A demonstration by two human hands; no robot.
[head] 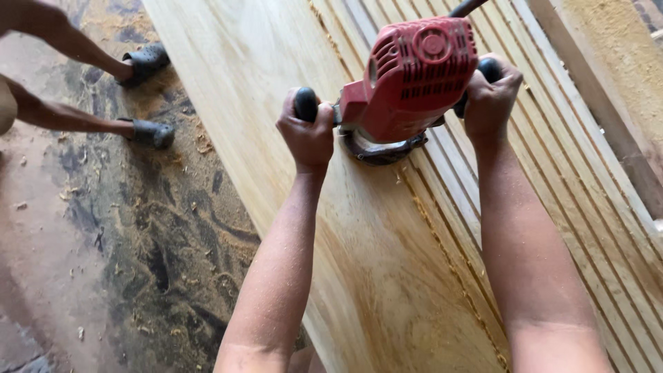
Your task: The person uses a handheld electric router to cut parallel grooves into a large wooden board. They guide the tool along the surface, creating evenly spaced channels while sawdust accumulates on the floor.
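Gripping: both hands are closed around the black side knobs of a red router (413,79) that sits on a wide wooden board (290,103).
Left hand: the left hand (308,135) is wrapped tight on the left knob (305,103), fingers curled over it, forearm dusted with fine sawdust.
Right hand: the right hand (489,97) is clenched round the right knob (489,68), which shows only as a black bump above the knuckles.
Router: red vented housing on top, dark round base (381,148) flat on the board, standing upright between the two hands; a dark cord (466,7) leaves its top toward the upper edge.
Board: pale, slanting from upper left to lower right across the view; the left part is smooth.
Grooves: parallel grooves (552,159) run lengthwise over the right part of the board, the router base resting at the edge of the grooved zone, with sawdust lying in the nearest groove.
Floor: the floor (103,262) to the left is dark and strewn with sawdust and shavings.
Other person: two bare legs in dark sandals (148,97) stand on the floor at upper left, well apart from the router.
Far right: a wooden rail (601,103) lies beside the board's edge.
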